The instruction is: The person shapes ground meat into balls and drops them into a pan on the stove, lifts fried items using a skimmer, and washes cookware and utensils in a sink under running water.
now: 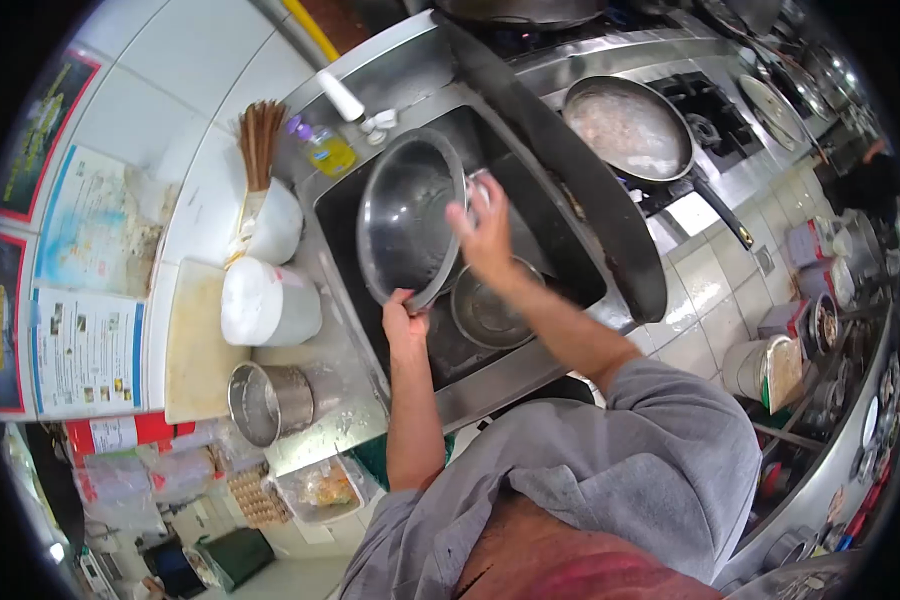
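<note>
A large metal bowl [395,215] is tilted on its side over the sink [580,300], its hollow side facing right. My left hand [405,318] grips the bowl's lower rim. My right hand [485,228] is beside the bowl's right rim, its fingers apart and slightly blurred; I cannot tell whether it touches the metal. Lower in the sink basin sits a smaller round metal pan [490,310], partly covered by my right forearm. A white tap [342,97] stands at the sink's back edge, next to a bottle of yellow liquid soap [328,152].
Left of the sink are a stick brush [259,150], a white tub [265,305], a metal pot [270,400] and a cutting board [205,340]. A raised metal panel [570,190] separates the sink from the stove, where a frying pan [630,130] sits with its handle sticking out.
</note>
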`<state>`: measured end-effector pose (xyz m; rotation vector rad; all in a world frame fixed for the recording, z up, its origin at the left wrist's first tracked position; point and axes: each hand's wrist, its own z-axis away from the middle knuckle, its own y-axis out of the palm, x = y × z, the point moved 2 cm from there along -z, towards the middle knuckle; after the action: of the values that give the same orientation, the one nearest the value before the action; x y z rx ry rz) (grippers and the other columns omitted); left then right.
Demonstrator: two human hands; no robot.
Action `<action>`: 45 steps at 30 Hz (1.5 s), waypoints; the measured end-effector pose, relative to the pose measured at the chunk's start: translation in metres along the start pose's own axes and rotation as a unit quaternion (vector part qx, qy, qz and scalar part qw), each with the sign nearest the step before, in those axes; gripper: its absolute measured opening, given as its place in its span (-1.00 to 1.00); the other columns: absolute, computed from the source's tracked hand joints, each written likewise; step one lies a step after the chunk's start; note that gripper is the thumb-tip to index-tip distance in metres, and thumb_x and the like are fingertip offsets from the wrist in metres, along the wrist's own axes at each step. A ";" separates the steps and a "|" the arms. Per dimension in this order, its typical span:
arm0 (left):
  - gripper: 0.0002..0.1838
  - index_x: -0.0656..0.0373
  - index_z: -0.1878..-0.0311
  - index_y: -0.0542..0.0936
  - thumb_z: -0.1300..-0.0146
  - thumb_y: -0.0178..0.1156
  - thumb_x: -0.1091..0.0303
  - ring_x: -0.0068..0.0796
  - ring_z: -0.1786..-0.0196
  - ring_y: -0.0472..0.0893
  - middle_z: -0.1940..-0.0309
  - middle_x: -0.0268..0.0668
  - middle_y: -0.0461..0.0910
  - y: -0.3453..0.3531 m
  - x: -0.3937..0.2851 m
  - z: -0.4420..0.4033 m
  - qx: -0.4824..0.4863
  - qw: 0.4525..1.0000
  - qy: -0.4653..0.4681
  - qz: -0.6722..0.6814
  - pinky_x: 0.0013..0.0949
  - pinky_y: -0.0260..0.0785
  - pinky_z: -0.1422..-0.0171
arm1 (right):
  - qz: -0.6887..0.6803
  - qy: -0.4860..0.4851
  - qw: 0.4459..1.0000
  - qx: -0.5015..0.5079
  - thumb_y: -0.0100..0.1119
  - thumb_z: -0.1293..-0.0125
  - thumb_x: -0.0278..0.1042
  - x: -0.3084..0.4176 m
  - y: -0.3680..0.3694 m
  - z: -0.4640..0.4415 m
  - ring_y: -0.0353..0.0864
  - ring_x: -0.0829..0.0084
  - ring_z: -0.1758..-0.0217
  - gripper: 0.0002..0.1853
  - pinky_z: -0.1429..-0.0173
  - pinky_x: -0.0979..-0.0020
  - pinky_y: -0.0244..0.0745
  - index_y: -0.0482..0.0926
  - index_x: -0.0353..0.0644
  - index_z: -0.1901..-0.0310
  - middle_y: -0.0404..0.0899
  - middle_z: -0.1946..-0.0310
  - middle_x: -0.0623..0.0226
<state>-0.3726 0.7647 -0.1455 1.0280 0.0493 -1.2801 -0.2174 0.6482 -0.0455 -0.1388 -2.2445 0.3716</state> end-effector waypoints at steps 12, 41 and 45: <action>-0.74 0.36 0.38 0.50 0.26 0.04 0.74 -0.35 0.34 0.50 0.46 -0.25 0.49 0.008 0.002 0.005 -0.040 0.990 0.136 0.011 -0.34 0.35 0.20 | -0.595 0.650 0.428 0.200 0.11 -0.11 0.08 -0.047 0.066 0.078 0.55 0.35 0.16 -0.51 0.00 0.33 0.43 0.52 -0.17 0.09 0.58 0.25 0.33; -0.71 0.28 0.26 0.49 0.17 0.06 0.67 -0.52 0.60 0.46 0.46 -0.32 0.53 0.017 -0.067 -0.019 -0.094 0.944 0.247 -0.195 -0.47 0.22 0.62 | 0.180 0.143 0.968 0.098 0.14 -0.10 -0.02 -0.078 0.231 -0.172 0.42 0.06 0.06 -0.52 0.04 0.07 0.38 0.46 -0.23 0.07 0.41 0.18 -0.02; -0.75 0.24 0.30 0.42 0.14 0.09 0.66 -0.54 0.66 0.42 0.55 -0.35 0.46 0.027 -0.071 -0.039 -0.056 0.966 0.215 -0.131 -0.52 0.13 0.70 | -0.219 0.400 0.799 0.391 0.09 -0.14 0.14 -0.124 0.249 -0.191 0.46 0.36 0.31 -0.46 0.32 0.37 0.47 0.44 -0.21 0.07 0.41 0.29 0.16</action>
<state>-0.3561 0.8419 -0.1125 1.2132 0.6008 -1.2502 0.0017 0.8988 -0.0978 0.5606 -1.0996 0.7763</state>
